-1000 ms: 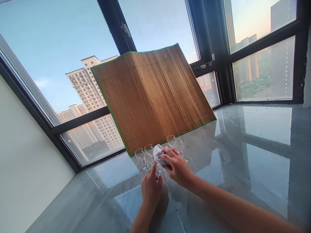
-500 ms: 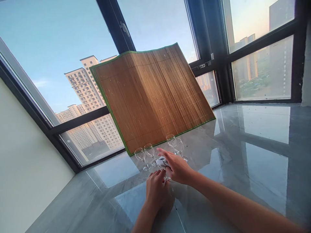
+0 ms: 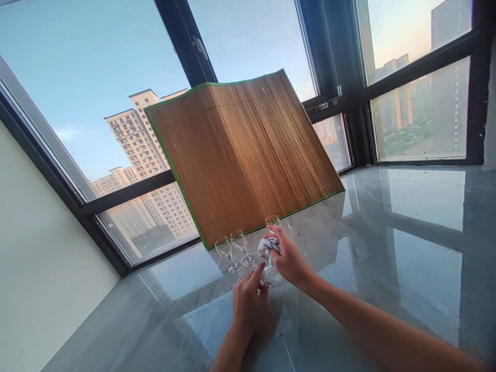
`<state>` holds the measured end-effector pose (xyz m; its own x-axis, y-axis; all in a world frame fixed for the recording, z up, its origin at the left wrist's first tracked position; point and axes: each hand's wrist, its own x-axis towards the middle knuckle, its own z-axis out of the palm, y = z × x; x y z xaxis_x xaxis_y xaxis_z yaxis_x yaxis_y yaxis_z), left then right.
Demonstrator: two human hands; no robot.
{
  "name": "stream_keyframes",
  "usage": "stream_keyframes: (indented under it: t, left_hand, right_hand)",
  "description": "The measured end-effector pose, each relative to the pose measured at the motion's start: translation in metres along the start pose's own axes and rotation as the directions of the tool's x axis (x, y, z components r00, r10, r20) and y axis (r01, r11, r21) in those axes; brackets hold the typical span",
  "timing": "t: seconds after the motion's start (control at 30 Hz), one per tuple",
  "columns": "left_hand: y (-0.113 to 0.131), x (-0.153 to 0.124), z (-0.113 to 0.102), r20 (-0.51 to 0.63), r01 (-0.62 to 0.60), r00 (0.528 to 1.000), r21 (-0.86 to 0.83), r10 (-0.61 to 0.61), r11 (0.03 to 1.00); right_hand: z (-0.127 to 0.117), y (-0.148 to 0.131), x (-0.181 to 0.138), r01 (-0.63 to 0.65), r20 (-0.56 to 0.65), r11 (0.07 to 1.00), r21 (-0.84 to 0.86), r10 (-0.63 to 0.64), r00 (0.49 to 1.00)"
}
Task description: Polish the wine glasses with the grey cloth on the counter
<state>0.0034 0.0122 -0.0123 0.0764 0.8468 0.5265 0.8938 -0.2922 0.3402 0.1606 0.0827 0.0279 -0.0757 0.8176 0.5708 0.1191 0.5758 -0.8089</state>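
Observation:
My left hand [image 3: 250, 294] is closed around the stem end of a wine glass [image 3: 274, 277], whose clear bowl tilts to the right, low over the grey surface. Part of this glass is hidden by my fingers. A bunched white and grey cloth [image 3: 268, 248] is gripped in my right hand [image 3: 289, 258], just above the held glass. To the left stand two upright wine glasses, a nearer one [image 3: 223, 248] and another [image 3: 238, 241] beside it. Two more, a back glass [image 3: 272, 220] and a front glass [image 3: 287, 229], are partly covered by my right hand.
A folded bamboo mat [image 3: 248, 155] with green edging leans against the windows behind the glasses. The glossy grey tiled ledge [image 3: 368, 289] reflects the window light. Dark window frames [image 3: 333, 62] bound the back and right, and a pale wall [image 3: 42, 248] rises at left.
My right hand has moved up and slightly right with the cloth, uncovering the held glass's bowl and hiding more of the glasses behind. My left hand has stayed nearly in place.

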Motion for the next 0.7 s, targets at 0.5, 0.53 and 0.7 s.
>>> stream_keyframes:
  t: [0.5, 0.53, 0.7]
  left_hand:
    - [0.003, 0.002, -0.003, -0.211, 0.17, 0.943, -0.36, -0.257, 0.918]
    - [0.005, 0.003, -0.005, -0.238, 0.19, 0.924, -0.392, -0.299, 0.9]
    - [0.005, 0.004, -0.007, -0.356, 0.188, 0.86, -0.445, -0.365, 0.876]
  right_hand:
    - [0.006, -0.002, 0.002, -0.289, 0.051, 0.891, 0.351, 0.29, 0.956]
    - [0.008, -0.003, -0.001, -0.269, 0.064, 0.904, 0.331, 0.263, 0.963]
    - [0.022, 0.003, -0.019, -0.161, 0.183, 0.967, 0.198, 0.125, 0.975]
